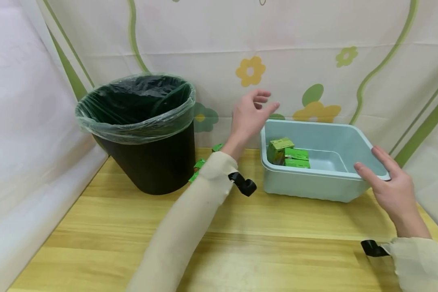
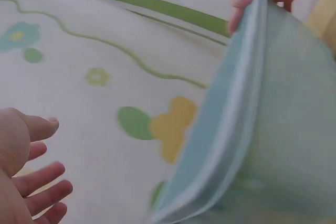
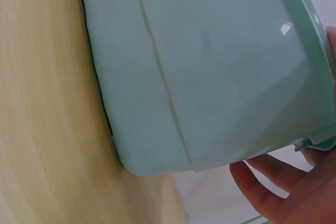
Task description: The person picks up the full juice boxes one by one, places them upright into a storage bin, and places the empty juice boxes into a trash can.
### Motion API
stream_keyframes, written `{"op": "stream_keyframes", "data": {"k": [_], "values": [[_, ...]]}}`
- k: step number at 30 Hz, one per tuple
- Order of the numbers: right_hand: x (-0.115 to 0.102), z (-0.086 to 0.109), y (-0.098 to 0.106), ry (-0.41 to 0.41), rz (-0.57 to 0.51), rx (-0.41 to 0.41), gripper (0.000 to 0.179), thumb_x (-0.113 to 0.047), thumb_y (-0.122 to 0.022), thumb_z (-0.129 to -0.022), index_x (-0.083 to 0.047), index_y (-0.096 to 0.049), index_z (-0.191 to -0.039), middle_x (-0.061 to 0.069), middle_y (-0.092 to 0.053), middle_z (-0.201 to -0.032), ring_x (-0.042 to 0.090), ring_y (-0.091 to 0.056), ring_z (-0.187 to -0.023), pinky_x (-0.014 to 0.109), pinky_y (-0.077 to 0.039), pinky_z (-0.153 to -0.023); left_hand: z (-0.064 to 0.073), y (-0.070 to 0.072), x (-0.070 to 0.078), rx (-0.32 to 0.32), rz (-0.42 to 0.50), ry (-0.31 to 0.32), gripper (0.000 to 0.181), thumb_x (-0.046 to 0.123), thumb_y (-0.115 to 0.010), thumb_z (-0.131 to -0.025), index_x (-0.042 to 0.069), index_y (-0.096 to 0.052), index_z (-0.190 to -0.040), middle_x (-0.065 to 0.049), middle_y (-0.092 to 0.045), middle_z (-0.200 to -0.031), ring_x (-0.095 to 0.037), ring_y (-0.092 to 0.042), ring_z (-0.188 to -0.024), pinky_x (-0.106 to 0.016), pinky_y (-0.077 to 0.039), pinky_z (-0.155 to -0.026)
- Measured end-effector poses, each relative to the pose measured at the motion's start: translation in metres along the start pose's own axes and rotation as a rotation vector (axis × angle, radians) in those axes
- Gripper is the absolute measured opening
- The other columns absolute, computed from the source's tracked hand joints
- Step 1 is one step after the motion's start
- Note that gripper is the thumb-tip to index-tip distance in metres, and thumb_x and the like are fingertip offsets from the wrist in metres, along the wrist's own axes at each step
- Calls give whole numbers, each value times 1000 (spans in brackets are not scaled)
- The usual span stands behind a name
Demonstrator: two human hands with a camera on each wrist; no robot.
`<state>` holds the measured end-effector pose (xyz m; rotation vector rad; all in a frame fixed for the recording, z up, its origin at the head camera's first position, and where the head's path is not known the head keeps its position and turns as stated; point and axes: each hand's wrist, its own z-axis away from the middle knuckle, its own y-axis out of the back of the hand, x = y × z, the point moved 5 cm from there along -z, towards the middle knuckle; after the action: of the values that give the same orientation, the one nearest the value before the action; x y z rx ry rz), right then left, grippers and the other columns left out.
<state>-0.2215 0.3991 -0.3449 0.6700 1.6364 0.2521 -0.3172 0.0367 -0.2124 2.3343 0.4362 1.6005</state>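
A light blue plastic bin (image 1: pixel 317 186) stands on the table at the right in the head view. My right hand (image 1: pixel 396 188) grips its right end by the rim; in the right wrist view, fingertips (image 3: pixel 242 174) touch the bin's outer wall. Three small green boxes (image 1: pixel 297 154) lie inside against the bin's left end. My left hand (image 1: pixel 251 115) is in the air just beyond the bin's back left corner, holding nothing. The left wrist view shows its fingers (image 2: pixel 50 195) spread and apart from the bin.
A black trash can (image 1: pixel 149 166) lined with a clear bag stands at the left. Several green pieces (image 1: pixel 200 163) lie on the wooden table (image 1: pixel 263 251) beside it, partly hidden by my left forearm. A flower-printed curtain (image 1: pixel 204 36) hangs behind.
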Motion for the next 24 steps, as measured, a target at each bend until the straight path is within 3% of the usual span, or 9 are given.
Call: {"op": "stream_keyframes", "data": {"k": [2,5,13,19,24], "values": [[-1,-1,-1,1,3,-1,74,-41,-65,-104,-38,-28,-168,-34,-19,-171,-6,-6,-160,-6,-17,-108,1,18,6,44,-15,-10,41,36,-76,-99,21,-68,-137,2,-73,-136,-15,-65,-121,-29,-55,-98],[-2,-2,-2,8,2,-2,74,-40,-65,-104,-37,-29,-168,-33,-19,-171,-6,-7,-159,-6,-18,-107,3,44,17,113,-62,-50,42,36,-77,-99,22,-69,-137,4,-72,-139,-14,-65,-124,-28,-54,-102],[-3,-4,1,-1,7,-12,74,-41,-65,-105,-39,-27,-168,-34,-18,-171,-7,-6,-159,-11,-23,-95,23,109,39,346,-343,-261,48,41,-73,-100,14,-68,-140,1,-70,-144,-15,-64,-133,-23,-48,-112],[-2,-4,2,-12,14,-13,74,-42,-64,-105,-39,-27,-168,-35,-17,-170,-2,-3,-163,-10,-21,-97,47,157,34,504,-410,-382,48,39,-71,-102,7,-70,-137,-9,-73,-139,-24,-66,-133,-35,-46,-118],[0,0,4,-18,14,-6,74,-41,-65,-105,-38,-27,-168,-35,-17,-170,-2,-3,-163,-10,-20,-97,64,198,17,584,-441,-357,50,43,-70,-101,8,-71,-136,-10,-73,-137,-25,-66,-133,-38,-45,-119]]}}
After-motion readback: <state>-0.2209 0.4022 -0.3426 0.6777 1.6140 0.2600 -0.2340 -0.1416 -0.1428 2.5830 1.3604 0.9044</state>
